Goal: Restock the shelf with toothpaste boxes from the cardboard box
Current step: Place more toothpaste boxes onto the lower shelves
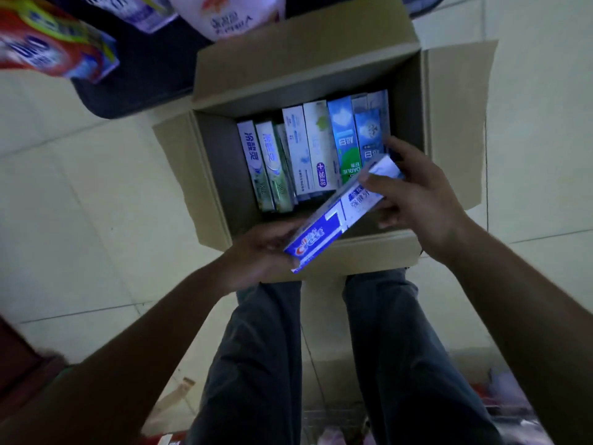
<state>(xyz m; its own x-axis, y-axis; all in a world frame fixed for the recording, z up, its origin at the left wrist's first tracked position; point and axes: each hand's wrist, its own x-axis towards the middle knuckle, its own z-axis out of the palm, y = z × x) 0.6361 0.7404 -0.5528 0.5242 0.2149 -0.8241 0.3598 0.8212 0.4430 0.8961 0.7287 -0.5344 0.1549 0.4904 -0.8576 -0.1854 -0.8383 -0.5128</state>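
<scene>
An open cardboard box (218,175) stands on the tiled floor in front of my legs. Several toothpaste boxes (308,149) stand upright in a row inside it, white, green and blue ones. Above the box's near edge I hold a blue and white toothpaste box (333,216) slanted between both hands. My left hand (260,252) grips its lower end from underneath. My right hand (414,191) grips its upper end, thumb on top. No shelf face is visible here.
Bagged goods lie at the top: a red and blue pack (48,43) at the left and a white and pink bag (231,14) behind the box. A dark bin or base (134,75) sits beside them. My trouser legs (263,364) fill the lower middle.
</scene>
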